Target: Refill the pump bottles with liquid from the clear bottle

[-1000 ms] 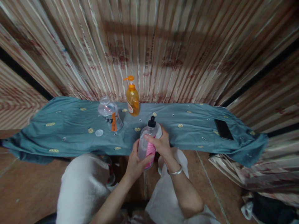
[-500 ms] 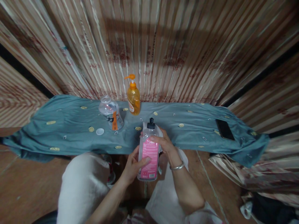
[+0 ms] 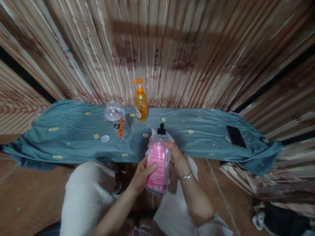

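Fig.: seated person, head view, both hands on one bottle. The clear bottle w/ pink label point(image 3: 157, 164) is held upright-ish, tilted slightly toward the viewer, above the lap and just in front of the near edge of the table point(image 3: 73, 144), which is draped in a teal cloth. Left hand point(image 3: 142, 173) wraps the lower body from the left, thumb across the pink label; grip closed on the bottle. Right hand point(image 3: 176, 155) clasps the shoulder and upper body from the right, fingers curled round; grip likewise closed on the bottle. A black nozzle cap point(image 3: 161, 128) tops it.

Handling (judged): thin plastic wall, likely to flex if squeezed; contents not readable, so weight uncertain, prob. light to moderate. Smooth surface may slip; the label zone and shoulder look like the surest holds, not the cap.

On the table, well apart from the hands: orange pump bottle point(image 3: 140, 102) at the back, an open clear bottle point(image 3: 116, 118) left of it, small white cap point(image 3: 105, 138) beside that, dark phone point(image 3: 235, 136) far right.
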Demonstrator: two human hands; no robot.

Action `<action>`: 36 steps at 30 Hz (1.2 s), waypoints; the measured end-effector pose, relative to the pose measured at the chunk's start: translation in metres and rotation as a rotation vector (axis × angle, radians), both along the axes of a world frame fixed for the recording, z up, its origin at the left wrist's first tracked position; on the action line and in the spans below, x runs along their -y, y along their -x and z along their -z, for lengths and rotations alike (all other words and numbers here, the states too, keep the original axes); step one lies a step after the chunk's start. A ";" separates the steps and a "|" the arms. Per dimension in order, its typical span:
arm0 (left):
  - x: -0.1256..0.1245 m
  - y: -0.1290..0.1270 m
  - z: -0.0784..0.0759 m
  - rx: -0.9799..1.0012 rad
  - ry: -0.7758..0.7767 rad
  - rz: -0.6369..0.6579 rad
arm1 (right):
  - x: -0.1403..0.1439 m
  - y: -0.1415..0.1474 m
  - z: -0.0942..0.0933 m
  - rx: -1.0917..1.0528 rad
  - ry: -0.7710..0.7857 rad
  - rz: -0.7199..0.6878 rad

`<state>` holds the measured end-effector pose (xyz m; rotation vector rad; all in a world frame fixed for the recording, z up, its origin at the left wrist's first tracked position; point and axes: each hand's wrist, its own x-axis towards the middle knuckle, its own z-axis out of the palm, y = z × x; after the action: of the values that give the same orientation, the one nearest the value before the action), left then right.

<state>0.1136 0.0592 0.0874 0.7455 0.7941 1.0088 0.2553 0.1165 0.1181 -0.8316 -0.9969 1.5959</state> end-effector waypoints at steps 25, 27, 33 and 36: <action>0.004 -0.007 0.025 -0.533 -0.363 -0.179 | -0.005 0.009 0.006 0.291 -0.165 0.279; 0.006 -0.009 0.017 -0.517 -0.343 -0.170 | -0.006 0.005 0.007 0.265 -0.156 0.226; 0.010 -0.009 0.008 -0.452 -0.292 -0.120 | -0.007 -0.003 0.017 0.193 -0.123 0.122; 0.010 -0.008 0.013 -0.390 -0.278 -0.127 | -0.007 -0.002 0.023 0.176 -0.107 0.126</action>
<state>0.1220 0.0488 0.0748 1.1656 1.0590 1.1170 0.2568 0.1237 0.0952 -0.9540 -1.1213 1.3685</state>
